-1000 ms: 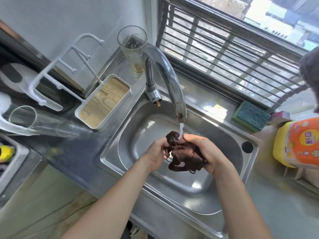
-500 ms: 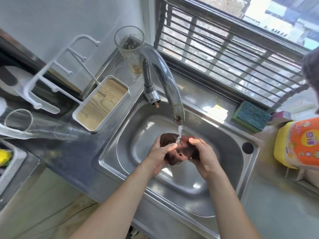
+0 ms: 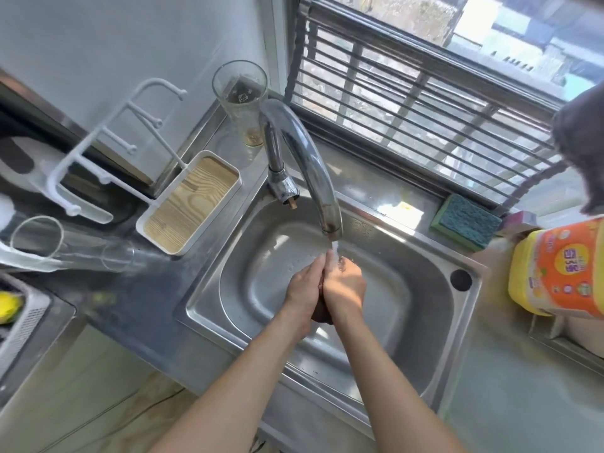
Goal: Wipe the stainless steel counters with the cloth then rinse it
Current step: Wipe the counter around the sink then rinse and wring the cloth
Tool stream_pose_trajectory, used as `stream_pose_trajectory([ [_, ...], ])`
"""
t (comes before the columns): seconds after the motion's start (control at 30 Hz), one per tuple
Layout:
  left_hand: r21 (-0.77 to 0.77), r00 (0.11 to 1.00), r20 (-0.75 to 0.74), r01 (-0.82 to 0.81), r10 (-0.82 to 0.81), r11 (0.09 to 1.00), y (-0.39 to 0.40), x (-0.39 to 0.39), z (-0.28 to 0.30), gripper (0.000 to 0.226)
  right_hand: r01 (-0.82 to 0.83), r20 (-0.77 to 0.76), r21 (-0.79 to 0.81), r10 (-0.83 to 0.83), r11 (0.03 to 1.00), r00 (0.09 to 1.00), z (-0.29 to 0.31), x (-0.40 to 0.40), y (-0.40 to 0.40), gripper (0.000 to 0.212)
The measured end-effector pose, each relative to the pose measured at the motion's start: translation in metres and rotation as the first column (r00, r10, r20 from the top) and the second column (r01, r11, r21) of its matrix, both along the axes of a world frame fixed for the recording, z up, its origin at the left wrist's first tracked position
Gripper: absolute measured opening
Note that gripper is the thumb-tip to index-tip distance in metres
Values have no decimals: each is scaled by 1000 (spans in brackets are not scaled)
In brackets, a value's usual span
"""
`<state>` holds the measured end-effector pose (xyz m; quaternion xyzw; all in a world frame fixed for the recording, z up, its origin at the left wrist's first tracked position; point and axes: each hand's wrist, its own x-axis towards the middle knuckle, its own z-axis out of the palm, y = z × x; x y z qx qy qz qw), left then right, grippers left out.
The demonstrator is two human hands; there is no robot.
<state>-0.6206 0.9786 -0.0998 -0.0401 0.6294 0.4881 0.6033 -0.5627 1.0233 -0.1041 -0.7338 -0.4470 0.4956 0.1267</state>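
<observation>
The dark brown cloth (image 3: 322,314) is squeezed between my two hands over the steel sink (image 3: 204,310). Only small bits of it show, below the palms and at my right fingertips. My left hand (image 3: 302,289) presses flat against it with straight fingers. Fingers of my right hand (image 3: 346,286) curl over the cloth's top. Water (image 3: 334,248) runs from the curved faucet (image 3: 313,165) onto the fingertips and the cloth. The stainless steel counter (image 3: 137,305) lies left of the sink.
A tall glass (image 3: 240,103) stands behind the faucet. A white tray with a wooden inset (image 3: 192,202) and a lying glass (image 3: 65,246) sit on the left. A green sponge (image 3: 465,222) and an orange-yellow bottle (image 3: 555,273) are at the right.
The hands have come together palm to palm and the bunched cloth is now nearly hidden between them. Water keeps running.
</observation>
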Motion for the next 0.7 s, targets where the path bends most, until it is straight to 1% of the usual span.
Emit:
stream_pose_trajectory([
  [0.07,-18,1000,9,5,-5,1000,-1,-2,4,34,121,0,-150,-122,981,993,-4,0,10,49],
  [0.1,-28,1000,4,-3,3,1000,-2,-3,7,33,206,-33,-228,-219,952,975,-2,-1,12,47],
  [0.17,-15,996,-33,-79,78,997,0,-7,5,32,336,-130,-351,-401,874,907,0,-2,16,39],
  [0.23,3,987,-56,-153,153,988,1,-13,0,33,364,-174,-349,-441,864,880,3,0,19,32],
  [0.27,-6,981,-66,-185,184,983,2,-16,-3,29,348,-185,-315,-416,883,890,5,1,18,30],
  [0.3,-24,977,-64,-206,204,978,2,-20,-4,24,301,-204,-274,-361,913,910,7,1,14,29],
  [0.33,-41,975,-42,-219,218,975,3,-22,-5,26,230,-231,-229,-282,946,931,6,0,6,25],
  [0.37,-52,977,21,-212,213,976,3,-22,-4,33,144,-266,-181,-189,973,945,7,-3,-5,23],
  [0.4,-58,976,80,-198,203,978,5,-22,-3,45,44,-281,-125,-78,991,956,6,-5,-18,26],
  [0.43,-58,979,104,-169,174,984,5,-20,2,55,-55,-264,-55,39,997,964,4,-7,-28,32],
  [0.47,-42,986,104,-129,133,991,6,-17,5,59,-134,-192,22,135,991,972,4,-8,-33,36],
  [0.5,-33,991,98,-92,95,995,5,-13,4,59,-158,-97,99,168,982,981,3,-10,-33,34],
  [0.53,-29,993,96,-65,67,998,4,-9,5,58,-145,-25,152,151,978,988,4,-10,-29,32],
  [0.57,-33,996,71,-50,52,998,2,-6,8,55,-120,-8,172,124,978,992,4,-10,-23,32],
  [0.6,-30,998,31,-50,51,998,2,-4,11,52,-91,-30,160,97,983,995,6,-9,-17,35],
  [0.67,-7,999,5,-37,37,999,2,1,12,45,-56,-75,97,63,994,995,8,-9,-9,37],
  [0.7,-2,999,-9,-38,38,999,3,2,13,42,-44,-72,70,49,997,996,11,-9,-5,37],
])
